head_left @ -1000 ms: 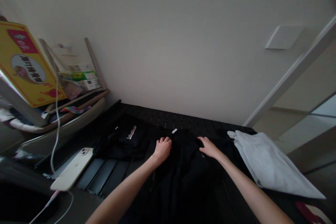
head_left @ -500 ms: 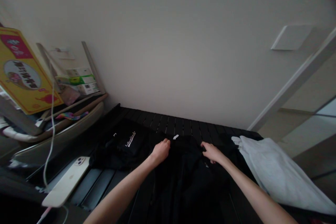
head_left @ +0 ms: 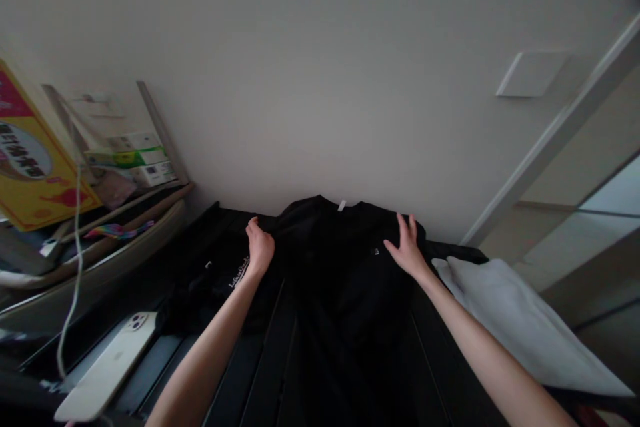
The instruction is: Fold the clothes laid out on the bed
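A black T-shirt (head_left: 345,260) lies spread out on a dark slatted surface, its collar towards the wall. A small white label (head_left: 342,205) shows at its neck, and a little pale mark sits on its chest. My left hand (head_left: 260,248) is at the shirt's left edge, fingers curled in on the dark fabric; the fingertips' grip is partly hidden. On the right shoulder of the shirt rests my right hand (head_left: 406,247), open with fingers spread. Beside my left wrist lies a folded black garment (head_left: 220,280) with white lettering.
A white phone (head_left: 107,367) with a cable lies at the lower left. Behind it stands a cart (head_left: 165,213) holding boxes and a yellow package (head_left: 45,180). A pale grey cloth (head_left: 515,320) lies at the right. The wall (head_left: 320,80) rises behind the slatted surface (head_left: 260,360).
The T-shirt's collar has moved away from me, up to the wall, and the shirt lies wider. My hands have moved apart; the right has let go of the fabric and opened.
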Demonstrator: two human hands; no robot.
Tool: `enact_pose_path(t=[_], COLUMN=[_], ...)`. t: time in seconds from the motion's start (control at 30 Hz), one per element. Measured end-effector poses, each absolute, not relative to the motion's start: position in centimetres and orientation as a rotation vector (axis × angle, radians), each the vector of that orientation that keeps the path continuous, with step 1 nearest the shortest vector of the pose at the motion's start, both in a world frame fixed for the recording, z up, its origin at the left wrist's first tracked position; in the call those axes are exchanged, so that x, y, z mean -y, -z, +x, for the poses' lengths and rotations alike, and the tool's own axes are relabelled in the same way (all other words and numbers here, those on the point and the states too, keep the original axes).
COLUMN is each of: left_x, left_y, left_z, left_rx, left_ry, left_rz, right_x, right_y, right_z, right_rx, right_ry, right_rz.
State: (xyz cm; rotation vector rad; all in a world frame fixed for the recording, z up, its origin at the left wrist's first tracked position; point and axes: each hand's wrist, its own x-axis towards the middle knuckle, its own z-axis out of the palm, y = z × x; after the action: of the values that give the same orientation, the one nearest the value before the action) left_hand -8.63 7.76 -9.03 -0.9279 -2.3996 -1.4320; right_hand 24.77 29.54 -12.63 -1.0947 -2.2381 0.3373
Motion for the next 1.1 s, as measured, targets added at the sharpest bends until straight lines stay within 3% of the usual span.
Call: enact_pose_path(t=[0.17, 0.33, 0.5, 0.8, 1.1], left_x=[-6.9, -6.2, -5.2, -2.2, -0.2], left_y=[11.1, 13.7, 16.2, 17.4, 16.4], left_z=[-2.3, 4.9, 5.1, -2.6, -6.8], left_rx=[2.348, 2.296, 2.499, 2.429, 2.500], left_ry=[1.269, 0.653, 0.279, 0.211, 0.220], left_rz=[-1.542, -2.398, -2.208, -2.008, -1.669], right_x=[-22.4, -16.8, -12.4, -12.2, -18.7], right_y=[18.3, 17.5, 15.1, 17.3, 11.5], right_z=[23.2, 24.2, 28.3, 30.6, 40.3], right_rx=[2.625, 2.598, 2.738, 2.783, 2.601], right_ry=[-0.455, -0.266, -0.354, -0.268, 0.276], right_rz=[-1.057, -0.927, -0.794, -1.052, -1.500])
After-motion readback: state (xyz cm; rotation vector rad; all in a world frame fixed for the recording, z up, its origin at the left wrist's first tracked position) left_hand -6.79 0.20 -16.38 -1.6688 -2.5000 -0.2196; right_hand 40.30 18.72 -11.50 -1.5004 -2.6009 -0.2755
